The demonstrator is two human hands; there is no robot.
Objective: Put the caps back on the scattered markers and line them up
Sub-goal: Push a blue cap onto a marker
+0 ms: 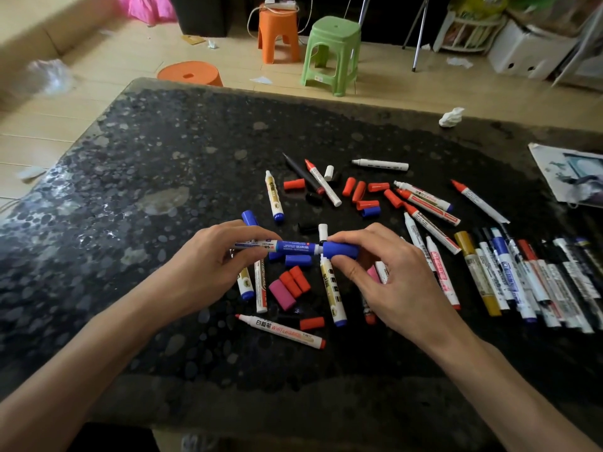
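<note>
Scattered markers (274, 197) and loose caps (359, 191) are lying across the middle of the surface (163, 158). A row of markers (522, 278) is lying side by side to their right, a sheet of paper (567, 171) behind that row. Stools (331, 53) are standing on the floor behind the surface

Both forearms reach in from below; the left hand (212, 259) grips a marker (290, 247), the right hand (388, 275) pinches a cap (341, 250).
</note>
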